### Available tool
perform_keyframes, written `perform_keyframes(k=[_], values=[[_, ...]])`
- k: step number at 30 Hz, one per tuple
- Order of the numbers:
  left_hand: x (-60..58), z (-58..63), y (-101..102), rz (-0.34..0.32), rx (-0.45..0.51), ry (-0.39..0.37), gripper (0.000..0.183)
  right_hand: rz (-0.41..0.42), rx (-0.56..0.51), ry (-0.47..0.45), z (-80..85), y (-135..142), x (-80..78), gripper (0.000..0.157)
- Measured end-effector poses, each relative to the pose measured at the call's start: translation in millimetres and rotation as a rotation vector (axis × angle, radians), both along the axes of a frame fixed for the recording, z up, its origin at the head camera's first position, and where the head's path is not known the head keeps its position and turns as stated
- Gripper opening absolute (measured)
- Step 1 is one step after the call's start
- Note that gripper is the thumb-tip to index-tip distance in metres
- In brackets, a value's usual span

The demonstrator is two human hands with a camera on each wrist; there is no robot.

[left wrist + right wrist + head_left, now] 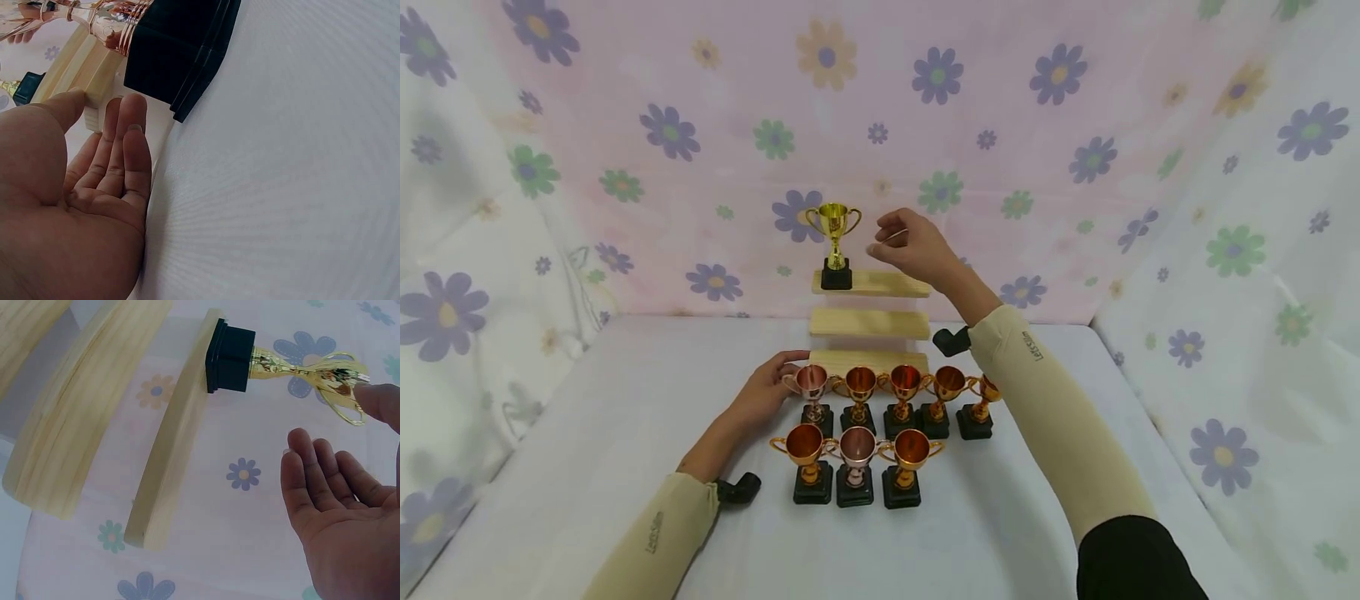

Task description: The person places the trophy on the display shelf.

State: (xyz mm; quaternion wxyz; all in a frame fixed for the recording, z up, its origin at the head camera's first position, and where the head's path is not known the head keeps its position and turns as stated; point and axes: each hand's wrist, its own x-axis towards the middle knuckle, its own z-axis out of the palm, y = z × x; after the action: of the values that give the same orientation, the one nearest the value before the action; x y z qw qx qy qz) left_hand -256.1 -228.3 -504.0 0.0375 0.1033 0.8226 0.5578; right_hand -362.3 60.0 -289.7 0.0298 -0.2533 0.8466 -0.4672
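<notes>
A gold trophy cup (835, 237) with a black base stands at the left end of the top board (887, 284) of a wooden tiered stand. My right hand (913, 244) is just right of this cup, apart from it, fingers loosely bent and nothing between them. The right wrist view also shows a gap between the gold trophy cup (340, 378) and the fingers. My left hand (767, 387) is at the left end of the lowest board (868, 362). In the left wrist view its thumb appears to touch the board (94, 75), while the other fingers extend loosely.
Several copper-coloured and rose-toned trophy cups stand in two rows before the stand, including a rose cup (857, 446) and a copper cup (912, 450). The middle board (868, 322) lies between the other two. Behind hangs a flowered cloth (880, 100); white cloth (1000, 533) covers the table.
</notes>
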Motion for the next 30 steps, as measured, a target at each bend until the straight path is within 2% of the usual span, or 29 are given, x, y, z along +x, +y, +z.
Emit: perform_keyframes(k=[6, 11, 17, 23, 30], values=[[4.2, -2.5, -1, 0.004, -0.002, -0.011, 0.055, 0.006, 0.0, -0.01, -2.5, 17, 14.4, 0.057], [3.7, -1.4, 0, -0.007, 0.017, 0.002, 0.054, 0.007, 0.015, 0.031, 1.3, 31, 27.0, 0.052], [2.9, 3.4, 2, 0.006, -0.008, 0.0, 0.052, 0.023, 0.003, 0.08, 2.5, 44, 42.4, 0.043], [3.8, 2.4, 1, -0.003, 0.003, -0.022, 0.055, 0.039, -0.001, 0.105, -4.7, 55, 58.4, 0.04], [4.1, 1.7, 0, 0.0, 0.0, -0.001, 0.055, 0.03, -0.013, 0.124, -13.4, 72, 76.0, 0.035]])
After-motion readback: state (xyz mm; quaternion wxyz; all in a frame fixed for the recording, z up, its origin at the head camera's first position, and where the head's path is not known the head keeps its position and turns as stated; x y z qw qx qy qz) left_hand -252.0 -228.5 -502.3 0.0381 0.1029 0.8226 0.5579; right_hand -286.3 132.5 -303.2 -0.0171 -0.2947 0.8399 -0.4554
